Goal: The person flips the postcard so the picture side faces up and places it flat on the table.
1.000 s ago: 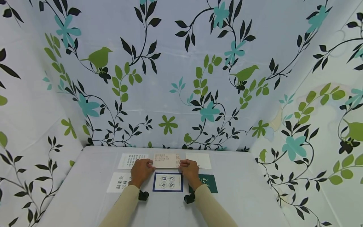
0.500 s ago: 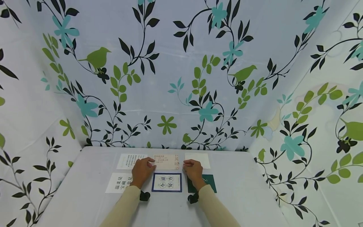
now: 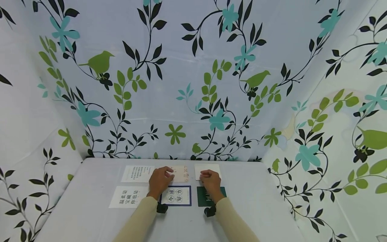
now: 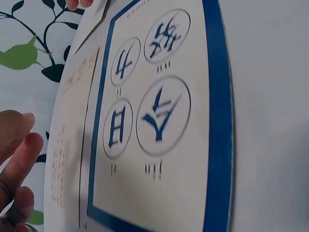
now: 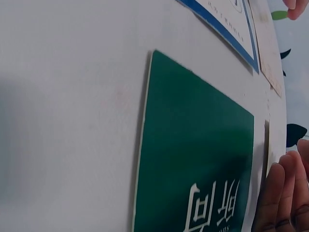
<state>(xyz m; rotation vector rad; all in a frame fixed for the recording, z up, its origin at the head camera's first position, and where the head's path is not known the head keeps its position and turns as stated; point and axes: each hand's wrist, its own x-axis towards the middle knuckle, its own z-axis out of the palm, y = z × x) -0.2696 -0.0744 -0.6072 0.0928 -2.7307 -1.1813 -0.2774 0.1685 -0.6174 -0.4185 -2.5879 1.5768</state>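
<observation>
In the head view my left hand point(image 3: 160, 181) hovers over the left part of a peach card point(image 3: 182, 173) with reddish writing, its fingers loosely bent and holding nothing. My right hand point(image 3: 210, 184) is over the lower part of a cream card point(image 3: 208, 167), thumb and fingers close together; whether they touch the card cannot be told. Below the peach card lies a blue-bordered white card point(image 4: 198, 159) with circled characters. A dark green card point(image 5: 193, 130) with white characters lies under the right wrist.
Two white cards with black writing lie at the left, an upper card point(image 3: 137, 173) and a lower card point(image 3: 127, 197). Together the cards form two rows on a white table point(image 3: 87, 198). A leaf-patterned curtain point(image 3: 169, 80) hangs behind and at both sides.
Both hands have left the peach card's side edges. The left hand has shifted right over that card, and the right hand has moved right to the cream card. The view has shifted slightly.
</observation>
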